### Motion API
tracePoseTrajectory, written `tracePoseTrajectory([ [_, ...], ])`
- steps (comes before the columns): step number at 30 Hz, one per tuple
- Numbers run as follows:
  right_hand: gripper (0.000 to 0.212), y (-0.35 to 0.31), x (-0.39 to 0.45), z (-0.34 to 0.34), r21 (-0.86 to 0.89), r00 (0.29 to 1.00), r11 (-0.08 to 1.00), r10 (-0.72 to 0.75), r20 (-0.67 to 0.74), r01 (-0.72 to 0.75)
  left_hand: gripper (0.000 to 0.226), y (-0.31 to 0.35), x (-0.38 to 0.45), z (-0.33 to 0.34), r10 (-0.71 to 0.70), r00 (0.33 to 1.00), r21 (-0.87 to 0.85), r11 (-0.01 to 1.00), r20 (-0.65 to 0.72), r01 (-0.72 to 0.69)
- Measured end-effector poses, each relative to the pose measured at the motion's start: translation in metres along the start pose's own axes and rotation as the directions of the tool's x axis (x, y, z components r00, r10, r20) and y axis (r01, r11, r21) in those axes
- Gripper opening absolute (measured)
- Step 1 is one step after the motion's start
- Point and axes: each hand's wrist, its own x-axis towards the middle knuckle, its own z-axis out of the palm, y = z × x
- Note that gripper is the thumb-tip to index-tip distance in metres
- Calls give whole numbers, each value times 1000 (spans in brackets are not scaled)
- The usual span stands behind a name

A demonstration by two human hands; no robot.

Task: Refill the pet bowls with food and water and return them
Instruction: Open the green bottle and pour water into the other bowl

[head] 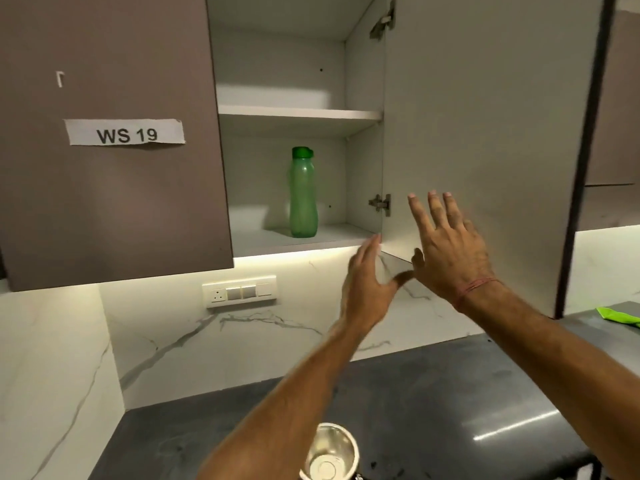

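A green plastic bottle (303,194) with a green cap stands upright on the lower shelf of an open wall cupboard (298,114). My right hand (446,247) is raised with fingers spread in front of the open cupboard door (485,116), near its lower edge. My left hand (367,282) is lifted just below the cupboard's bottom right corner, fingers straight, holding nothing. A shiny steel bowl (329,452) sits on the dark counter at the bottom of the view, partly behind my left forearm.
The left cupboard door (110,188) is closed and carries a paper label reading WS 19. A switch plate (240,291) sits on the marble backsplash. The dark grey counter (450,410) runs to the right, with a bright green cloth (620,317) at its far right.
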Motion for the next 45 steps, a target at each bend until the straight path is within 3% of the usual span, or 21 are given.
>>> tracePoseTrajectory([
  [5, 103, -69, 49, 30, 352, 1000, 936, 15, 18, -20, 81, -55, 69, -83, -138, 976, 6, 990, -171, 141],
  [8, 97, -110, 88, 47, 589, 995, 805, 14, 99, -70, 87, -82, 108, -119, -262, 942, -97, 964, -208, 247],
  [12, 92, -156, 142, 73, 774, 978, 608, 20, 206, -175, 109, -121, 154, -141, -362, 928, -171, 923, -83, 345],
  [18, 91, -195, 215, 113, 853, 942, 399, 134, 308, -336, 119, -176, 215, -129, -376, 925, -98, 924, -59, 370],
  [21, 90, -202, 244, 130, 879, 922, 283, 179, 343, -382, 133, -196, 238, -118, -442, 896, -107, 890, 46, 444],
  [25, 94, -213, 269, 149, 894, 910, 172, 106, 400, -413, 123, -216, 255, -99, -455, 878, -159, 865, 150, 475],
  [27, 85, -219, 271, 163, 874, 907, 243, 99, 410, -421, 96, -225, 259, -93, -433, 892, -129, 884, 130, 449],
  [29, 75, -223, 270, 178, 812, 914, 421, 178, 365, -406, 65, -234, 261, -91, -397, 915, -69, 913, 72, 402],
  [32, 71, -224, 269, 185, 759, 925, 529, 238, 297, -380, 52, -237, 260, -91, -358, 933, -30, 933, 47, 360],
  [37, 73, -221, 261, 174, 737, 926, 562, 244, 287, -376, 47, -229, 245, -97, -326, 945, -22, 945, 6, 326],
  [41, 72, -213, 239, 157, 762, 929, 534, 246, 275, -367, 31, -204, 223, -110, -374, 927, -40, 927, -20, 373],
  [45, 72, -199, 216, 131, 772, 925, 513, 254, 282, -376, 35, -174, 196, -119, -366, 930, -71, 929, -32, 363],
])
